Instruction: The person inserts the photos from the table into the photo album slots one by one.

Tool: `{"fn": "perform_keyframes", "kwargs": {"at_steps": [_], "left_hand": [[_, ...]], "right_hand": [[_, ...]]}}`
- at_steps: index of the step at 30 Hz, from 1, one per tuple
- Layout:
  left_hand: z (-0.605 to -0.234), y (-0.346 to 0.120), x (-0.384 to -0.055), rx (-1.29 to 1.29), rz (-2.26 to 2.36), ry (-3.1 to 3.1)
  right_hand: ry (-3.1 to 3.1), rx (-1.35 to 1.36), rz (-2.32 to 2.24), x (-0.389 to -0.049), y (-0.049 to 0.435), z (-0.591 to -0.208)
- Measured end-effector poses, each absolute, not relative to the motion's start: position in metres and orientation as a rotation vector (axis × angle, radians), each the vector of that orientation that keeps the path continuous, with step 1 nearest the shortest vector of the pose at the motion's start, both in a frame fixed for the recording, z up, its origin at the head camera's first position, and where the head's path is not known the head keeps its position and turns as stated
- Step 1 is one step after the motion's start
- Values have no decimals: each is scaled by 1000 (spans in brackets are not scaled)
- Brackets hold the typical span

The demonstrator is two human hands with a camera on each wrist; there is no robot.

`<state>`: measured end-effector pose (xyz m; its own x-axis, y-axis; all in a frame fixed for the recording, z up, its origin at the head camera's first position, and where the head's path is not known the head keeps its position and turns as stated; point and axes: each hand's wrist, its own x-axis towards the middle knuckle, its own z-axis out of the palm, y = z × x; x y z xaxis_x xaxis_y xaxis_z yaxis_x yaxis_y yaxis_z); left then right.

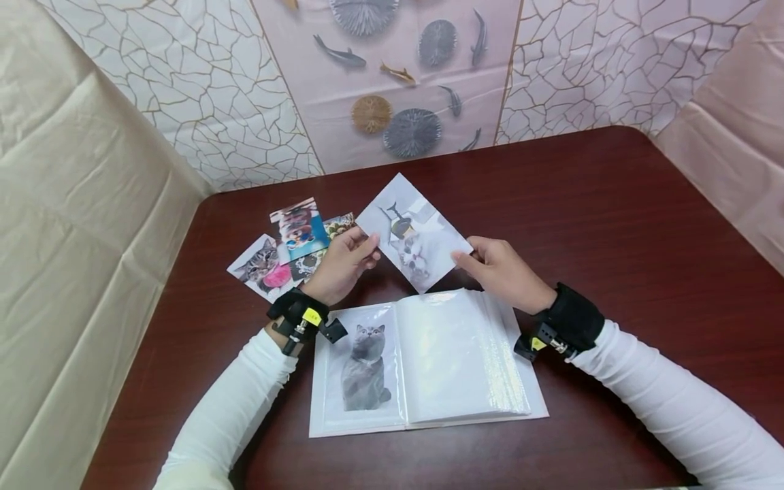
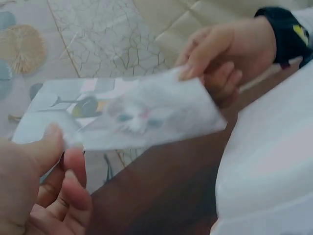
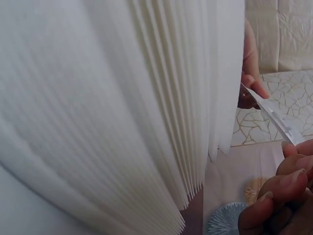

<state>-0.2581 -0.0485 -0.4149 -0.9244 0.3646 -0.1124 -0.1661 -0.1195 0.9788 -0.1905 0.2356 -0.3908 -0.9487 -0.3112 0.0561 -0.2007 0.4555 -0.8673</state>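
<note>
Both hands hold a cat photo (image 1: 416,235) above the back edge of an open photo album (image 1: 542,401). My left hand (image 1: 344,267) pinches its left corner between thumb and fingers. At the opposite corner, my right hand (image 1: 505,271) pinches it the same way. The left wrist view shows the photo (image 2: 142,115) stretched between the two hands, slightly blurred. On the album's left page, a grey cat picture (image 1: 367,374) sits in a clear sleeve; the right page (image 1: 456,361) is a blank white sleeve. Album pages (image 3: 161,98) fill much of the right wrist view.
Left of the album lies a loose pile of photos: a tabby cat photo (image 1: 263,269), a blue-toned photo (image 1: 301,230) and others partly covered by it and my left hand. All rest on a dark red-brown table (image 1: 643,238). Patterned cloth (image 1: 392,82) hangs behind the table.
</note>
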Motion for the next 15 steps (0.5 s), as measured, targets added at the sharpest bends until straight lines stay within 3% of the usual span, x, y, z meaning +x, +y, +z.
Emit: {"fn": "perform_keyframes", "kwargs": {"at_steps": [15], "left_hand": [[-415, -36, -244, 466, 1711, 2221]], "right_hand": [[2435, -525, -1652, -191, 235, -394]]}}
